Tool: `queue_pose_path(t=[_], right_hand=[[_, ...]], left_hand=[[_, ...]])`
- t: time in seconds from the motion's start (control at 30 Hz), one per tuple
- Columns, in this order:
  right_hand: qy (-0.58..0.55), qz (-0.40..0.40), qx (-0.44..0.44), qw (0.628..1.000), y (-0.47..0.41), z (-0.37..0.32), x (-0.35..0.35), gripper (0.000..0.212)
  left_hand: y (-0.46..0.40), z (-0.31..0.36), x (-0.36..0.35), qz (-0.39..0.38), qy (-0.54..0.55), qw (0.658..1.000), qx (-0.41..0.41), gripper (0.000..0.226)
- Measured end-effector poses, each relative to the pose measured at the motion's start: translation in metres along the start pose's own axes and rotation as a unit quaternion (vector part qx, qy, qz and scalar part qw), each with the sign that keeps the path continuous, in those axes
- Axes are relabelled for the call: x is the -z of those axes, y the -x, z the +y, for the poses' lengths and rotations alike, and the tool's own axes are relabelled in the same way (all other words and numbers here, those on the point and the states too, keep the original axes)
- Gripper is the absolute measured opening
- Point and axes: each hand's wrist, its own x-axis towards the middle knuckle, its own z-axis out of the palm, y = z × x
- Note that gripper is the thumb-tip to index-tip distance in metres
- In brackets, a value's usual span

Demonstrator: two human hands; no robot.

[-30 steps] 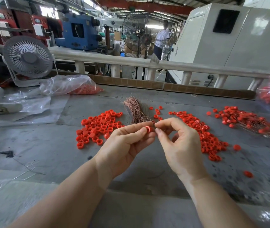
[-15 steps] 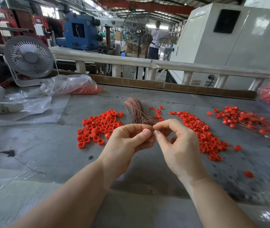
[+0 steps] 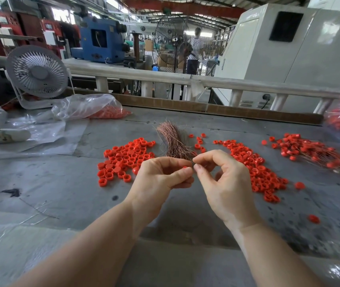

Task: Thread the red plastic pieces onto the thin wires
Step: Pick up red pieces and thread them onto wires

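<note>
Left hand (image 3: 160, 179) has fingers curled, pinching a small red plastic piece (image 3: 185, 167) at thumb and forefinger tip, mostly hidden. Right hand (image 3: 222, 181) meets it fingertip to fingertip, thumb and index pinched together; the wire it would hold is too thin to make out. Both are raised over the grey table (image 3: 61, 183). Just behind the fingertips lies a copper wire bundle (image 3: 173, 141). Left of it is a loose red piece pile (image 3: 125, 158); right of it, a longer red strip pile (image 3: 254, 166). Far right is a heap of pieces already on wires (image 3: 309, 152). Clear plastic bags (image 3: 86, 107) sit back left, near a white desk fan (image 3: 37, 72). No readable writing or labels.
</note>
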Motion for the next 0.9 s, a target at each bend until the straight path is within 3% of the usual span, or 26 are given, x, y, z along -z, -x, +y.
queue_pose_path(t=[0.23,0.33,0.43,0.7,0.9], right_hand=[[-0.005,-0.002,-0.002,1.000,-0.0001,-0.0011,0.0009,0.008],[-0.024,-0.005,-0.007,1.000,-0.0002,-0.0022,0.0019,0.010],[-0.043,-0.028,-0.005,0.999,0.0001,-0.0035,0.0016,0.009],[-0.088,-0.014,-0.034,0.995,-0.0033,0.0001,0.0039,0.024],[-0.112,-0.014,-0.052,0.992,-0.0037,-0.0018,0.0038,0.023]], left_hand=[[0.0007,0.0009,0.0005,0.004,-0.014,1.000,0.013,0.018],[-0.0013,0.0003,0.0011,0.029,0.047,0.998,0.025,0.002],[-0.0007,-0.0005,0.0007,0.002,0.059,0.998,0.037,0.020],[-0.0003,0.0020,0.0005,-0.064,0.099,0.991,0.056,0.022],[0.0023,0.0016,-0.0013,-0.043,0.076,0.996,0.035,0.022]])
